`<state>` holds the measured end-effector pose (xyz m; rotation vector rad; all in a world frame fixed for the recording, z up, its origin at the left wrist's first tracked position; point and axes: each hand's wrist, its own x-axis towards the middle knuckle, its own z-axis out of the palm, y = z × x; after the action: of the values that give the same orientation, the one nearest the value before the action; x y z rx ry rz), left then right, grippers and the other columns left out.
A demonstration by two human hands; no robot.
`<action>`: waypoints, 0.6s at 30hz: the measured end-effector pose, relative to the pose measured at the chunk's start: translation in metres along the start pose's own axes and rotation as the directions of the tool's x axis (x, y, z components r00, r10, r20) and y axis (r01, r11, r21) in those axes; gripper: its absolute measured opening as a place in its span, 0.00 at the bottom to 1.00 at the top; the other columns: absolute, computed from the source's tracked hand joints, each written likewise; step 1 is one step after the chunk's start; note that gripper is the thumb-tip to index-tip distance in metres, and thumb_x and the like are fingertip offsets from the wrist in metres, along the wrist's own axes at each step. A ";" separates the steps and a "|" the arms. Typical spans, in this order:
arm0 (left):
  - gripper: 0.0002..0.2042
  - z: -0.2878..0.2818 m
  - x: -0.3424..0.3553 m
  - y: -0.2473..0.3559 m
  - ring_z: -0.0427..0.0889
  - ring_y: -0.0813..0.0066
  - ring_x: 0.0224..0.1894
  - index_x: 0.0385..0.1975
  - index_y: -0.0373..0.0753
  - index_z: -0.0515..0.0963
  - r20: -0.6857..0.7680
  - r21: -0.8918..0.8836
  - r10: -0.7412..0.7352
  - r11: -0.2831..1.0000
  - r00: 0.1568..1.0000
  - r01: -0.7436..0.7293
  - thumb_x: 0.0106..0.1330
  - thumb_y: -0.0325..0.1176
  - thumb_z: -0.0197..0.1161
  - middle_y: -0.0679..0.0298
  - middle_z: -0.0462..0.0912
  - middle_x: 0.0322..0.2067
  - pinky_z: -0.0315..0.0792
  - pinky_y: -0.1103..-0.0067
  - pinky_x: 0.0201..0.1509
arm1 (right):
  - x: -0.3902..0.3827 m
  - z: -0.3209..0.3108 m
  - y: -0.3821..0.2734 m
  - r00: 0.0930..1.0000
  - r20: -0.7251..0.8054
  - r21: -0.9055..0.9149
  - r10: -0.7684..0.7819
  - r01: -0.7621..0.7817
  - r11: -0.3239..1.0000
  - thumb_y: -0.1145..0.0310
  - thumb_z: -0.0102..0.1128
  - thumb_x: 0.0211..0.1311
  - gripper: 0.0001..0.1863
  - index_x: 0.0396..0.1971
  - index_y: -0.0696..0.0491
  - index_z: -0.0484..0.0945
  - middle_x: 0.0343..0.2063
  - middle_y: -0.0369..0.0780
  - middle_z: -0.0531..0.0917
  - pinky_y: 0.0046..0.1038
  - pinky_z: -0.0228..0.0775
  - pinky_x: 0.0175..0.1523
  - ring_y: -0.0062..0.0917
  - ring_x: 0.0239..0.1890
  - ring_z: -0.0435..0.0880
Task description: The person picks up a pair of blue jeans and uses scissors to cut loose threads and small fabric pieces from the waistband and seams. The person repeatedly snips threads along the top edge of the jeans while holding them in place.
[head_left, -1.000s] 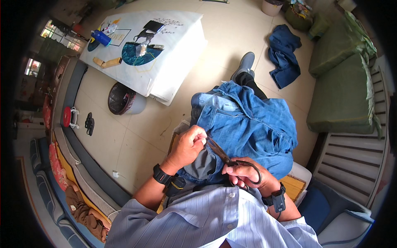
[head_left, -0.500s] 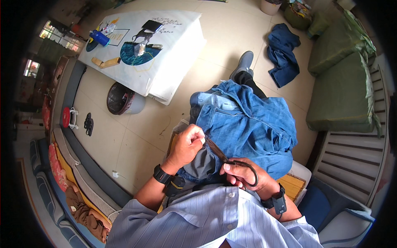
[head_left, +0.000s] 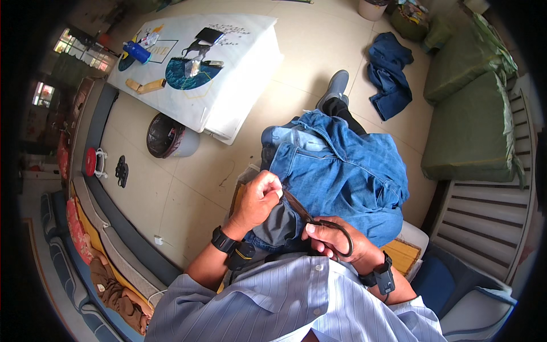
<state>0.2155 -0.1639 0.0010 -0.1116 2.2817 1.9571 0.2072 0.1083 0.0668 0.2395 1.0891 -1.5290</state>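
Blue jeans (head_left: 359,171) lie bunched across my lap, with a grey lining patch (head_left: 279,229) showing at the near left. My right hand (head_left: 336,239) grips a pair of dark scissors (head_left: 297,206), its fingers in and around the handle loops. Their blades point up and left over the edge of the denim, toward my left hand (head_left: 261,199). The thumb and forefinger of that left hand are pinched together by the blade tips, at the edge of the jeans. What they pinch is too small to make out.
A second pair of jeans (head_left: 390,77) lies on the floor ahead. At the far left a covered table (head_left: 245,57) carries a blue bottle (head_left: 137,52), with a waste bin (head_left: 185,142) beside it. Green cushions (head_left: 470,131) and a slatted bench (head_left: 484,228) stand right.
The scissors' handle and my right hand have shifted very slightly left. My left hand stays pinched in the same spot, and the jeans have hardly moved.
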 end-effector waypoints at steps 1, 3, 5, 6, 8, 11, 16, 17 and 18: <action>0.07 0.000 0.000 -0.002 0.76 0.88 0.36 0.41 0.37 0.76 0.001 0.002 0.004 1.000 1.000 -0.004 0.71 0.17 0.64 0.72 0.79 0.34 0.71 0.83 0.41 | 0.000 0.001 0.000 1.000 -0.002 0.005 0.001 -0.001 1.000 0.46 0.65 0.77 0.24 0.42 0.57 0.83 0.20 0.33 0.76 0.21 0.57 0.21 0.15 0.17 0.70; 0.06 0.000 0.000 -0.002 0.77 0.86 0.36 0.40 0.36 0.76 -0.003 0.001 -0.005 1.000 1.000 0.005 0.70 0.17 0.64 0.70 0.79 0.34 0.72 0.82 0.42 | 0.000 0.001 0.000 1.000 -0.006 0.015 0.004 -0.004 1.000 0.47 0.65 0.77 0.24 0.42 0.57 0.83 0.20 0.32 0.75 0.21 0.57 0.21 0.15 0.17 0.70; 0.05 0.001 0.001 0.002 0.79 0.80 0.37 0.39 0.35 0.76 -0.014 -0.006 -0.033 0.999 0.999 0.033 0.68 0.18 0.64 0.66 0.80 0.32 0.74 0.78 0.43 | 0.001 -0.001 0.002 1.000 0.008 0.026 -0.004 0.004 1.000 0.47 0.65 0.78 0.24 0.42 0.58 0.82 0.20 0.32 0.74 0.21 0.57 0.20 0.15 0.17 0.69; 0.05 0.001 0.001 0.002 0.79 0.81 0.37 0.39 0.35 0.76 -0.014 -0.008 -0.029 1.000 0.999 0.029 0.68 0.18 0.64 0.66 0.80 0.32 0.74 0.78 0.42 | 0.002 -0.001 0.003 1.000 0.016 0.031 -0.008 0.008 1.000 0.47 0.65 0.78 0.24 0.41 0.58 0.82 0.20 0.32 0.74 0.21 0.57 0.20 0.15 0.16 0.69; 0.05 0.001 0.001 0.002 0.79 0.81 0.37 0.39 0.35 0.76 -0.014 -0.012 -0.023 1.000 1.000 0.023 0.68 0.18 0.64 0.66 0.79 0.32 0.74 0.79 0.42 | 0.002 -0.001 0.004 1.000 0.022 0.040 -0.014 0.013 0.999 0.48 0.64 0.78 0.24 0.41 0.58 0.82 0.20 0.32 0.74 0.21 0.56 0.20 0.15 0.16 0.69; 0.07 -0.002 0.001 -0.003 0.75 0.88 0.36 0.41 0.37 0.76 0.012 0.008 0.001 1.000 1.000 -0.001 0.71 0.17 0.64 0.73 0.79 0.35 0.71 0.83 0.41 | 0.001 0.000 0.003 1.000 0.022 0.048 -0.021 0.020 0.999 0.48 0.64 0.78 0.24 0.41 0.58 0.82 0.19 0.31 0.73 0.21 0.56 0.20 0.15 0.16 0.69; 0.08 -0.006 0.000 -0.003 0.77 0.86 0.35 0.41 0.38 0.76 0.008 -0.116 -0.065 0.991 0.998 0.066 0.70 0.16 0.63 0.70 0.80 0.37 0.73 0.83 0.40 | 0.000 -0.002 0.001 0.999 0.042 0.006 -0.019 0.019 1.000 0.48 0.66 0.77 0.23 0.43 0.58 0.83 0.20 0.32 0.75 0.21 0.57 0.21 0.14 0.17 0.69; 0.08 -0.009 -0.002 -0.003 0.77 0.85 0.35 0.42 0.38 0.76 0.003 -0.154 -0.072 0.986 0.997 0.071 0.70 0.15 0.62 0.69 0.80 0.37 0.73 0.82 0.40 | -0.005 -0.002 -0.003 0.999 0.051 -0.027 -0.010 0.011 1.000 0.49 0.67 0.76 0.23 0.44 0.58 0.83 0.20 0.32 0.76 0.21 0.58 0.21 0.14 0.17 0.70; 0.09 -0.014 -0.003 0.002 0.78 0.83 0.35 0.42 0.38 0.76 -0.024 -0.211 -0.049 0.977 0.999 0.043 0.70 0.15 0.62 0.68 0.81 0.38 0.74 0.82 0.40 | -0.009 -0.004 -0.005 0.998 0.060 -0.060 0.000 0.003 0.998 0.49 0.67 0.76 0.23 0.45 0.58 0.84 0.21 0.32 0.77 0.21 0.59 0.22 0.14 0.17 0.70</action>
<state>0.2171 -0.1772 0.0051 -0.2137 2.0619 2.1810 0.2039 0.1160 0.0732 0.1499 1.0861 -1.4930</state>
